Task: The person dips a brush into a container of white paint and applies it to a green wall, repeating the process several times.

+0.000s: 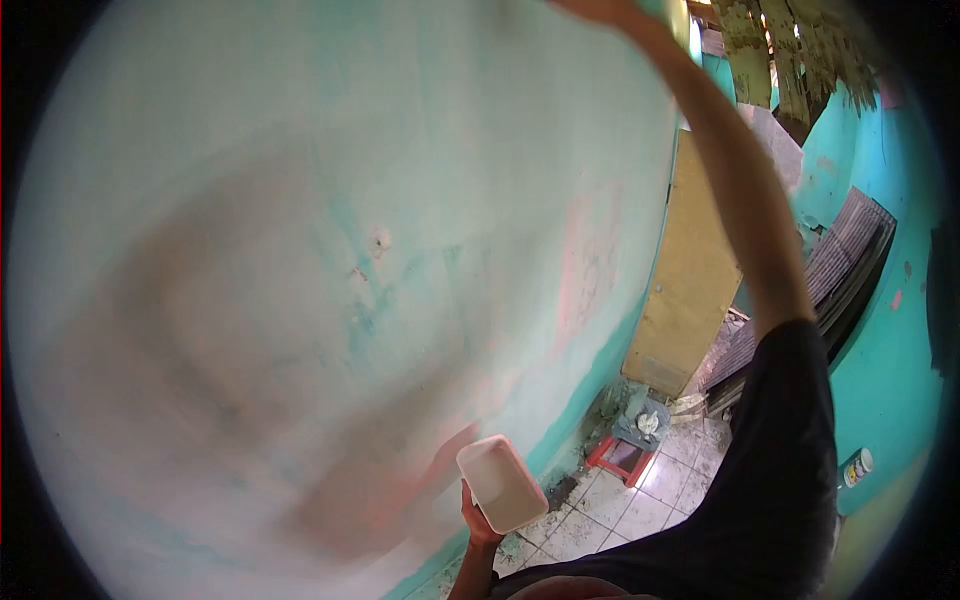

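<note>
We see our left hand [478, 520] low in the middle of the view. Its fingers are wrapped around the lower end of a white plastic tub [502, 483]. The tub is rectangular with rounded corners. It tilts so that its open top faces us, and we cannot make out anything inside it. It sits just in front of the wall [300, 250], near the spot where the pale paint meets a band of stronger turquoise at the base.

Our right arm [735, 190] rises steeply from its black sleeve [785, 450] to the top edge of the view. Only the heel of the right hand [600, 8] shows there, close to the wall, so we cannot tell whether its fingers are spread, curled or gripping something.

The wall fills most of the view. It is a pale mint green with pinkish and brownish patches and a small chipped mark near the middle.

To the right of the wall a yellow board [690, 270] stands upright. Below it a small red stool [625, 452] with a crumpled rag [648, 422] on top rests on the dirty tiled floor [610, 510]. Dark corrugated sheets [850, 260] lean against the turquoise side wall behind our arm. A small can [856, 467] lies near that wall, well apart from the stool. Torn ceiling strips [790, 50] hang at the top right.
</note>
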The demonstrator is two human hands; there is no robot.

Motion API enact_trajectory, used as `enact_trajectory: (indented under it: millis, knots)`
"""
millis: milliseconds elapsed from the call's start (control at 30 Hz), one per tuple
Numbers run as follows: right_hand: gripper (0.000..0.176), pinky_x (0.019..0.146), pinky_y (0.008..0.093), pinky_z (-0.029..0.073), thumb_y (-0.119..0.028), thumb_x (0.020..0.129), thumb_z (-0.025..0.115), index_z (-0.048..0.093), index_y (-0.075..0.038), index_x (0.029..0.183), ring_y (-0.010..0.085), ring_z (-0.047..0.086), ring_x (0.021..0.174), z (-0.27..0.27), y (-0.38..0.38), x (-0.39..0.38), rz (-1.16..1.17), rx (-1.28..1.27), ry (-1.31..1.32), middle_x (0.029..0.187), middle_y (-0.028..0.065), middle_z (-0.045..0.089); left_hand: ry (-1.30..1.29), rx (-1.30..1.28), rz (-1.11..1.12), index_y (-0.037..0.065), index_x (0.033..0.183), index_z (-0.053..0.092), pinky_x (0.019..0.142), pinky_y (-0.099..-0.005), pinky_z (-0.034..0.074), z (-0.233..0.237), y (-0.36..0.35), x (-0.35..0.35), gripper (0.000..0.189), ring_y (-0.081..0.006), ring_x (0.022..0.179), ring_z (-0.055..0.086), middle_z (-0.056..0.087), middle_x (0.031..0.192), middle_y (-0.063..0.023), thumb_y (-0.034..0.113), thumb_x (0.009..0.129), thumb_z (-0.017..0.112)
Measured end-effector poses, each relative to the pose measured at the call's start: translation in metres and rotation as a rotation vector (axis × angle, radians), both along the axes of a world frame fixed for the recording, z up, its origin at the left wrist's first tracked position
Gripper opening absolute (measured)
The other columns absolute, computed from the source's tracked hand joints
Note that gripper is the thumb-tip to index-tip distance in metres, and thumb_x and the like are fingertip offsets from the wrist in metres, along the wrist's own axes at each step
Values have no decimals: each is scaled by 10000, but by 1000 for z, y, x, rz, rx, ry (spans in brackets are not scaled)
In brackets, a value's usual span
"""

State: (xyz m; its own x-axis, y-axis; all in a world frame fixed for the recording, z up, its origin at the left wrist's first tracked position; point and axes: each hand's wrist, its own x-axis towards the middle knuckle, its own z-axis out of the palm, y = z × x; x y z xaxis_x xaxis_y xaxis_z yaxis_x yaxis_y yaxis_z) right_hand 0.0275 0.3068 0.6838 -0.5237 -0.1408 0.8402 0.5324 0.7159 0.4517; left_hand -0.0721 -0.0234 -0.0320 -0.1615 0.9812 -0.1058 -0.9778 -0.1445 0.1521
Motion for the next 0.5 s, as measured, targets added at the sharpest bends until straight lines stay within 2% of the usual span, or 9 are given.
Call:
enact_trajectory:
  millis: [33,67,133,167,267,333,367,433,500]
  knots:
    - [329,667,368,516,-247,859,685,740,-7,1078,228,643,690,-39,23,-10,-65,227,16,819,169,716,0,24,-5,137,1403,513,987,-498,504,-1,2,0,666,-317,1154,613,611,1311,-101,643,980,420]
    - [198,534,386,448,-169,843,673,747,-15,944,264,539,525,-99,-20,-4,129,-15,3,679,173,634,1,42,-9,136,1401,517,994,-500,501,-3,2,0,663,-320,1161,611,610,1317,-104,640,982,418]
    - [166,594,413,455,-117,848,636,726,-9,937,329,571,597,-210,-35,-2,199,-270,23,728,209,612,-5,41,-7,143,1386,522,968,-491,518,-6,-1,0,598,-300,1143,619,619,1288,-84,590,1008,401]
    - [168,662,483,483,-97,847,591,710,7,902,408,606,672,-267,-50,-1,225,-424,26,722,225,617,-8,56,3,149,1371,526,941,-481,535,-6,-1,-1,535,-280,1124,628,628,1260,-63,540,1034,385]
    - [401,693,468,491,-32,795,571,699,-43,1175,365,598,707,-428,-77,20,217,-793,-140,737,183,599,100,7,22,141,1366,533,954,-480,528,12,-13,0,540,-279,1137,622,640,1244,-62,539,1031,390]
    - [261,741,472,517,-83,768,612,717,-46,1003,391,618,765,-509,-69,40,101,-968,-440,797,205,626,15,42,-18,140,1389,524,983,-485,509,-6,-13,-6,593,-291,1163,610,624,1285,-73,580,1015,391]
    - [261,741,472,517,-83,768,612,717,-46,1003,391,618,765,-526,-59,46,103,-989,-446,797,205,626,-55,88,-54,140,1413,515,1012,-490,489,-18,-13,-10,647,-303,1188,597,608,1326,-84,621,998,391]
    - [92,623,465,463,-86,769,635,649,5,772,381,610,681,-519,-44,45,369,-842,-676,755,212,643,-83,142,-72,138,1412,515,1013,-493,488,-24,-19,-12,643,-304,1189,597,604,1332,-87,616,1004,381]
    - [132,602,436,446,-100,797,636,615,23,756,271,562,603,-432,-40,32,201,-879,-549,698,223,616,-31,158,-38,126,1417,496,1000,-506,496,-28,-18,-12,601,-316,1178,601,603,1321,-100,561,1021,376]
